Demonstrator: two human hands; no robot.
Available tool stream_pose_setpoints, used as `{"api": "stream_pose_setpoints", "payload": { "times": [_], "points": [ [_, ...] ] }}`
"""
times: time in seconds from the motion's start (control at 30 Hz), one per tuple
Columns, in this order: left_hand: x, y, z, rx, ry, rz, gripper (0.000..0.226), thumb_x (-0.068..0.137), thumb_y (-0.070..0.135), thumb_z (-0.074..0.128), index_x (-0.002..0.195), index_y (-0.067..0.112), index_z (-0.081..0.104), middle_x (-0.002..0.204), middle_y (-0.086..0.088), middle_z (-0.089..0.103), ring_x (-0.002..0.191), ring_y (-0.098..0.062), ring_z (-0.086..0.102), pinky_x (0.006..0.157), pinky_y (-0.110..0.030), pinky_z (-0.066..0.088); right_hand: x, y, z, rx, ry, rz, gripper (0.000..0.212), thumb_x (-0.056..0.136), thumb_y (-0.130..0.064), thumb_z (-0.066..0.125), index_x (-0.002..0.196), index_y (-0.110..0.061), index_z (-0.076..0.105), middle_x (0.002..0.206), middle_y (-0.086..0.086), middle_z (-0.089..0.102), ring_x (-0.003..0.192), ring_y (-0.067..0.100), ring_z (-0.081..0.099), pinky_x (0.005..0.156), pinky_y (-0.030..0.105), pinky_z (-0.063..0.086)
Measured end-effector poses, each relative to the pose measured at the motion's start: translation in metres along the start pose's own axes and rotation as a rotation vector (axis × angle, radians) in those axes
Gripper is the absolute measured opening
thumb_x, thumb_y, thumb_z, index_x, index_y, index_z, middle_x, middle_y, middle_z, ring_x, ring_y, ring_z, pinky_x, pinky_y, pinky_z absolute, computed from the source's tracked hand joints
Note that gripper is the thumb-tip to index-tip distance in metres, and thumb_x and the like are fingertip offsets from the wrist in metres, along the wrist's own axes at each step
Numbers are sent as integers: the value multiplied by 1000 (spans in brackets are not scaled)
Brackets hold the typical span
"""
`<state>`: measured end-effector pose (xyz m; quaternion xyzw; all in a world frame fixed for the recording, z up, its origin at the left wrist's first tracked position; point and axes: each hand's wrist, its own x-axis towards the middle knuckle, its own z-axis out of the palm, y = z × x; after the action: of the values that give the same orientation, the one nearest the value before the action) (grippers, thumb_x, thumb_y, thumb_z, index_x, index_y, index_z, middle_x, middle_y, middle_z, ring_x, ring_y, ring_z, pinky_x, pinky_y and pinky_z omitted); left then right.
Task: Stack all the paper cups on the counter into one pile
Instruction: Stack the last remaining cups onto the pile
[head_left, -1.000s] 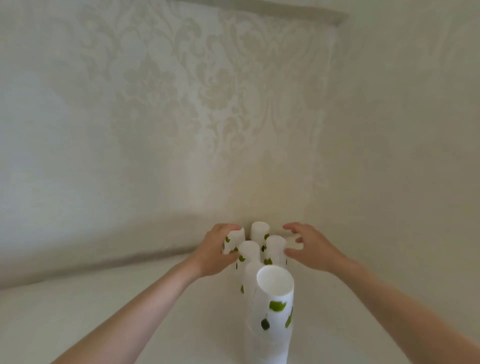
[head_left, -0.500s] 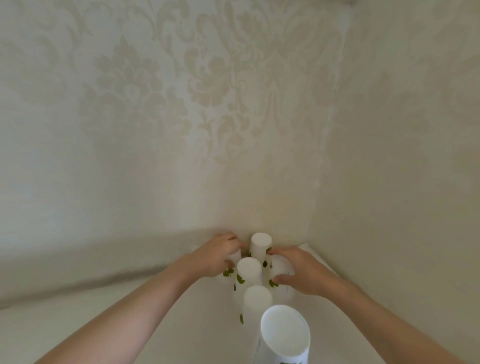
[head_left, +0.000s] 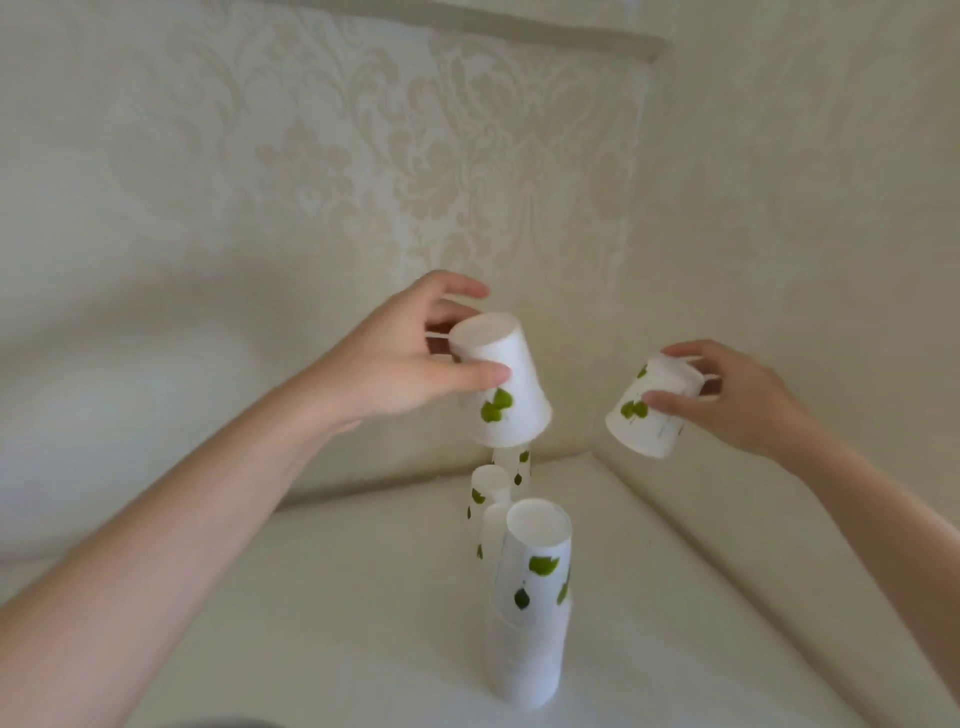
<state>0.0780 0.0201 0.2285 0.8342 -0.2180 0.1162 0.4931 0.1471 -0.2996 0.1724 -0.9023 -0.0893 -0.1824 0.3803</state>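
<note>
My left hand (head_left: 410, 358) holds an upside-down white paper cup with green leaf prints (head_left: 504, 384) high above the counter. My right hand (head_left: 737, 400) grips a second such cup (head_left: 649, 410), tilted, mouth facing down-left. Below, a stack of inverted cups (head_left: 530, 608) stands near the front of the white counter (head_left: 337, 597). Behind it a shorter cup stack (head_left: 485, 493) and another cup (head_left: 514, 465) stand toward the corner, partly hidden by the cup in my left hand.
Two cream walls with a damask pattern (head_left: 363, 171) meet in a corner just behind the cups. The right wall (head_left: 805, 208) runs close alongside my right arm.
Both hands have lifted away from the cluster in the corner, each carrying one cup up into the air. The view has tilted slightly.
</note>
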Motion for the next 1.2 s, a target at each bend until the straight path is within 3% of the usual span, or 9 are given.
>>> {"api": "stream_pose_setpoints", "payload": {
  "times": [0.17,0.37,0.57,0.8,1.0,1.1,1.2],
  "points": [
    [-31,-1,48,112,-203,23,84,69,17,85,137,28,36,115,8,67,110,-8,64,105,-28,46,-31,-25,-13,112,41,-39,53,69,-41,80,116,-34,59,106,-6,68,91,12,67,79,33,54],
    [-46,-45,82,202,-325,-130,91,65,21,87,137,31,32,125,3,64,115,-17,61,104,-39,47,-61,-50,-9,184,-26,-97,52,70,-38,79,117,-35,59,105,-11,67,92,11,68,86,37,56],
    [-69,-83,74,91,-371,-220,108,54,26,92,139,36,27,139,9,50,132,-7,45,111,-30,38,-81,-79,20,225,-232,-221,56,68,-38,81,118,-36,58,109,-12,65,98,7,67,82,30,59],
    [-87,-130,37,124,-240,-364,85,67,7,82,131,38,35,136,8,48,129,-12,44,108,-28,40,-87,-70,56,161,-322,-219,57,66,-39,82,117,-41,56,110,-16,64,94,2,65,79,21,57],
    [-70,-160,59,296,-191,-291,70,77,10,73,136,29,41,142,9,44,127,-14,46,105,-27,41,-102,-51,84,137,-425,-205,58,64,-43,82,117,-45,56,109,-24,62,97,-3,62,79,20,56],
    [-49,-170,82,392,-267,-166,69,80,19,72,139,32,39,147,10,38,134,-13,36,112,-29,33,-97,-39,87,203,-432,-182,57,69,-60,68,123,-49,51,115,-27,60,106,-5,59,82,18,54],
    [-24,-181,105,478,-367,-81,64,80,32,71,135,39,39,144,10,41,129,-17,38,108,-36,36,-81,-24,86,383,-338,-44,46,84,-67,41,122,-46,53,118,-19,62,105,0,63,87,30,55]
  ]
}}
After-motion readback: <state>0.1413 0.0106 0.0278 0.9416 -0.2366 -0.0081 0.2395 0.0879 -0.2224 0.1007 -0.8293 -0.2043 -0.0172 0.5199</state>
